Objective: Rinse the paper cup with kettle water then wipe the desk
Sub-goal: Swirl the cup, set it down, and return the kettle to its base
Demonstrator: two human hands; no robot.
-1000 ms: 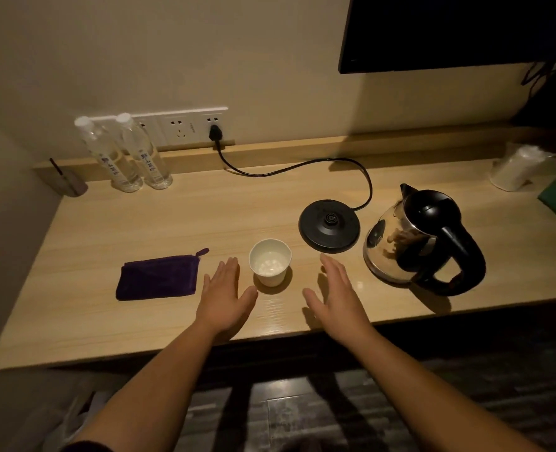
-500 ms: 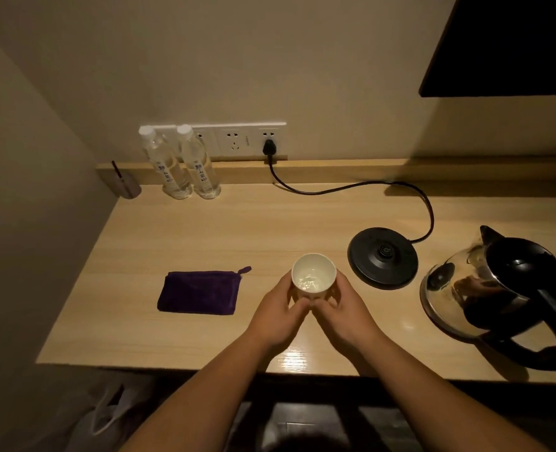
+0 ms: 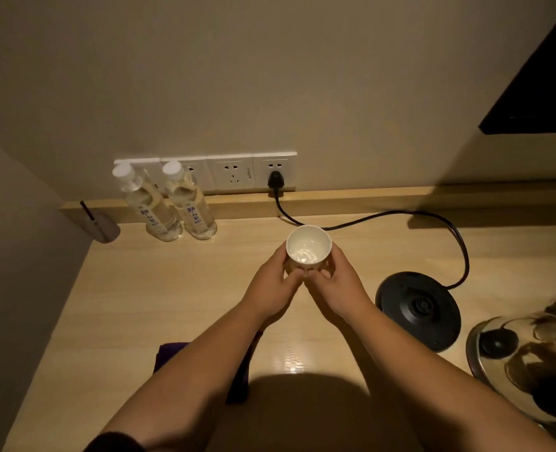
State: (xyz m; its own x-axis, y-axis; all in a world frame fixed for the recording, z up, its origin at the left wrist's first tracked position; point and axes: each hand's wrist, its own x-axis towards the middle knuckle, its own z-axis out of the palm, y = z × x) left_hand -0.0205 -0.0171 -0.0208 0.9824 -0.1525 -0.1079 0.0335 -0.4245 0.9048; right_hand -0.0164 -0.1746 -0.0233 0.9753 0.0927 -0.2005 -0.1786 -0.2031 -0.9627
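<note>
The white paper cup [image 3: 308, 244] is held upright above the wooden desk [image 3: 178, 288], with a little water glinting at its bottom. My left hand [image 3: 271, 288] grips its left side and my right hand [image 3: 335, 285] grips its right side, thumbs meeting in front. The steel and black kettle [image 3: 531, 360] stands off its base at the lower right, partly cut by the frame edge. The purple cloth [image 3: 169, 353] lies near the desk's front edge, mostly hidden under my left forearm.
The black kettle base [image 3: 418, 308] sits right of my hands, its cord [image 3: 400, 216] running to the wall socket [image 3: 275, 177]. Two water bottles [image 3: 169, 203] stand at the back left beside a small grey holder [image 3: 105, 228]. A dark screen [image 3: 537, 93] hangs at the upper right.
Both hands came in from either side, closed on the cup and lifted it up and forward. The view has shifted left and closer to the desk.
</note>
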